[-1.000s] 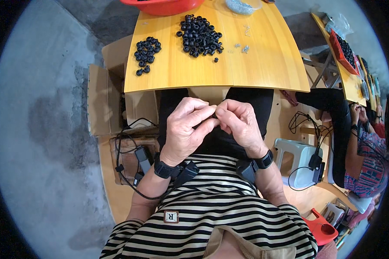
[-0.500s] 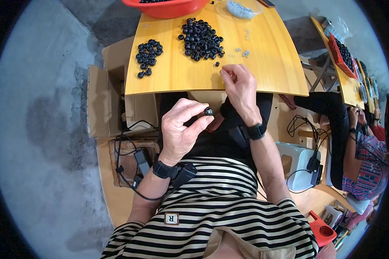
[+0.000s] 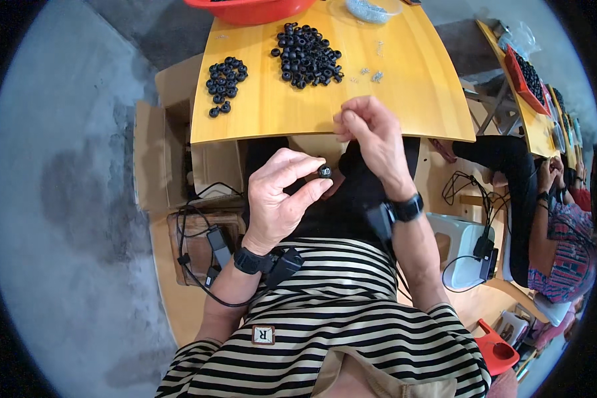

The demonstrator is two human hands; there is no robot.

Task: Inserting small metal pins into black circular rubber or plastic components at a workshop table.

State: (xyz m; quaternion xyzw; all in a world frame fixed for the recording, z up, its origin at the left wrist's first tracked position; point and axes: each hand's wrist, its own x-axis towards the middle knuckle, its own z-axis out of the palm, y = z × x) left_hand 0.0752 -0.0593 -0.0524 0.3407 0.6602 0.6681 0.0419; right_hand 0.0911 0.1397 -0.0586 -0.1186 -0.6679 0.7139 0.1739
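Between the thumb and forefinger of my left hand is a small round black plastic part, its end turned up. My right hand is raised over the table's near edge with fingers curled and pinched together. What they hold, if anything, is hidden by the fingers. Beyond my hands lies a large pile of black plastic parts on the yellow wooden table. A smaller group of black round parts lies to its left. Several tiny shiny pieces are scattered to the right of the pile.
At the table's far side stand a red basin and a clear bowl of small silvery pieces. An open cardboard box is at the left. A person sits at another table on the right, near a red tray of black parts.
The single black part near the table's front edge no longer shows there. My right hand has shifted slightly right, its fingers drawn together. My left hand still holds its part, nearly in place.
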